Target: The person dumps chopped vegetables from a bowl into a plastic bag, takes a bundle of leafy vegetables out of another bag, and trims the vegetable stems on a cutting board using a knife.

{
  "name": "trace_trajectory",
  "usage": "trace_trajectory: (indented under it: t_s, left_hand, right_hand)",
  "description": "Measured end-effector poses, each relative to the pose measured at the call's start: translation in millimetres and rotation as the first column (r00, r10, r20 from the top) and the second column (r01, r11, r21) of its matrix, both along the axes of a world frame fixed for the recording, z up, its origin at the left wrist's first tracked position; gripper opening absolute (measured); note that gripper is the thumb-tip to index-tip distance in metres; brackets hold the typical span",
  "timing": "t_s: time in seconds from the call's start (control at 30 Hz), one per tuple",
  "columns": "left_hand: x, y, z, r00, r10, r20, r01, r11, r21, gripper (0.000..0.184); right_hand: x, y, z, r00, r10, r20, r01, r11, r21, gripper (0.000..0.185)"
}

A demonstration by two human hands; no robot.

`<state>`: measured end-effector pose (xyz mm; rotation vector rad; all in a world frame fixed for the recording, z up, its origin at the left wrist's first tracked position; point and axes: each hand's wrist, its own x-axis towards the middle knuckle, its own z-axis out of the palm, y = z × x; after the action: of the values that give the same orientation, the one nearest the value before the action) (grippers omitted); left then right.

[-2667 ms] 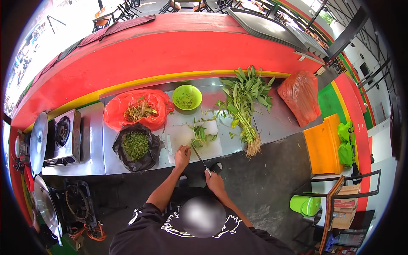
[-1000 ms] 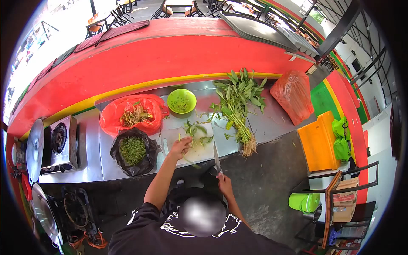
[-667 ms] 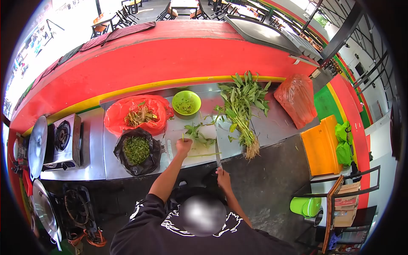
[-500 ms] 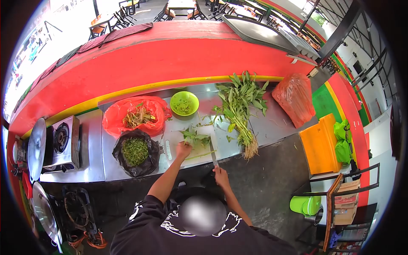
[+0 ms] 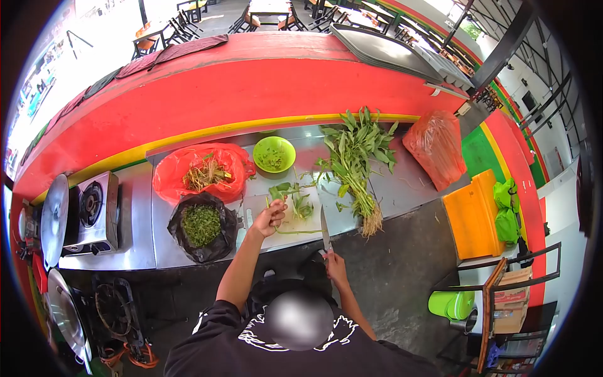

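My left hand [image 5: 270, 218] is raised over the left part of a white cutting board [image 5: 256, 202]. Its fingers are closed on a thin green stem [image 5: 300, 232], which trails right across the board's near side. Cut green leaves [image 5: 303, 206] lie on the board just beyond that hand. In my right hand [image 5: 336, 267] is the handle of a knife [image 5: 325, 227], its blade pointing away from me at the board's right edge. Right of the knife lies a bunch of leafy greens [image 5: 357, 169] with roots toward me.
A green bowl [image 5: 290, 151] with leaf pieces stands behind the board. To the left are a red plastic bag [image 5: 164, 179] of stems and a black bag [image 5: 177, 234] of chopped greens. A gas stove [image 5: 108, 213] sits far left; another red bag [image 5: 436, 147] lies right.
My left hand has lifted off the leaves, its fingers turned upward. The knife has shifted slightly right and toward me, away from the leaves.
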<state>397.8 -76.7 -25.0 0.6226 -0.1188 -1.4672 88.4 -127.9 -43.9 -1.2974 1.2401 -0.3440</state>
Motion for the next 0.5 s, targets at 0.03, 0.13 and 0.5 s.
trace_trajectory:
  t_s: [0.03, 0.13, 0.5]
  left_hand:
    - [3.1, -1.7, 2.4, 1.000, 0.001, -0.012, -0.001, 1.000, -0.026, 0.021]
    - [11.6, -13.5, 2.9, 0.996, 0.081, -0.026, -0.079, 0.995, 0.062, 0.013]
    - [-11.1, -44.1, -83.6, 0.392, -0.290, 0.873, -0.518, 0.715, 0.470, 0.011]
  right_hand:
    - [-1.0, -0.3, 1.6, 1.000, -0.010, -0.012, 0.010, 1.000, 0.005, 0.046]
    - [-2.2, -1.6, 5.3, 0.999, -0.032, -0.020, 0.032, 0.999, 0.007, 0.046]
    - [-6.0, 1.1, -21.8, 0.985, 0.066, -0.159, -0.100, 0.973, -0.210, 0.049]
